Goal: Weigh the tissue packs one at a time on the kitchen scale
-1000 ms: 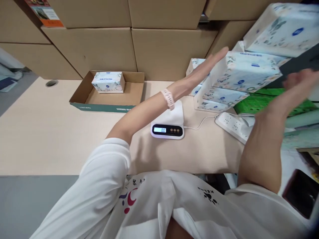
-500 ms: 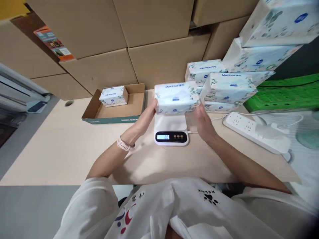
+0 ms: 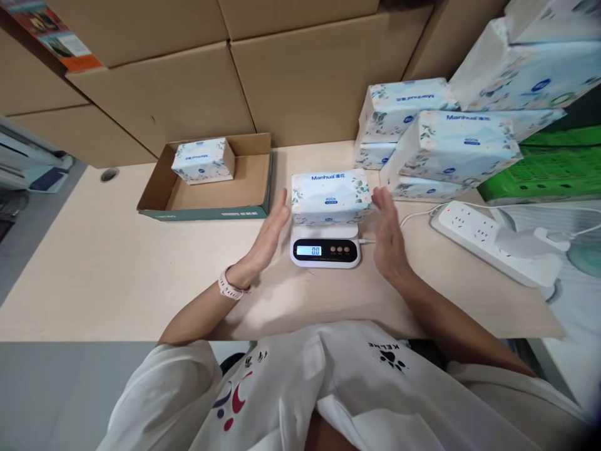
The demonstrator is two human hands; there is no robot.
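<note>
A pack of tissues (image 3: 329, 197) in a white and blue flowered wrapper lies on a small white kitchen scale (image 3: 325, 247) whose display reads 0.0. My left hand (image 3: 269, 236) is flat and open just left of the pack, a small gap away from it. On the other side my right hand (image 3: 387, 233) is also flat with fingers stretched out, close to the pack's right end and apart from it. Neither hand holds anything. A pale watch is on my left wrist.
A shallow cardboard tray (image 3: 210, 203) at the back left holds one tissue pack (image 3: 203, 160). Several more packs (image 3: 446, 144) are stacked at the back right. A white power strip (image 3: 488, 241) lies right of the scale. Large cartons (image 3: 197, 88) line the back wall.
Both hands took a tissue pack from the right-hand stack, carried it over the scale, set it down and let go. The hands now sit just off its two ends.
</note>
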